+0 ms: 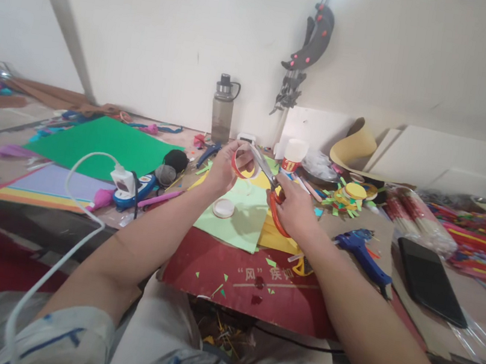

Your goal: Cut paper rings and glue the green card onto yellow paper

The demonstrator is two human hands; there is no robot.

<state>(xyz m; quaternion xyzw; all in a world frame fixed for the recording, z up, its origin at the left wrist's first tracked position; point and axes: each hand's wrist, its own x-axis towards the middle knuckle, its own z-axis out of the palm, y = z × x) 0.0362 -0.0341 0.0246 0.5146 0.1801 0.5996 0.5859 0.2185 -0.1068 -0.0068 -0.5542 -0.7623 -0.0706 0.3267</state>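
Free room over red board (207, 265); glue gun (365, 258) beyond right hand (294, 207).

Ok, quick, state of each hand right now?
Left hand: closed, holding a red-and-white ring.
Right hand: closed around the orange-handled scissors, blades up by the ring.

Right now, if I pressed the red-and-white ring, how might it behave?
The ring would probably bend easily, since its band looks thin. It's likely light: the left hand holds it by one side. Its open middle suggests it could squash.
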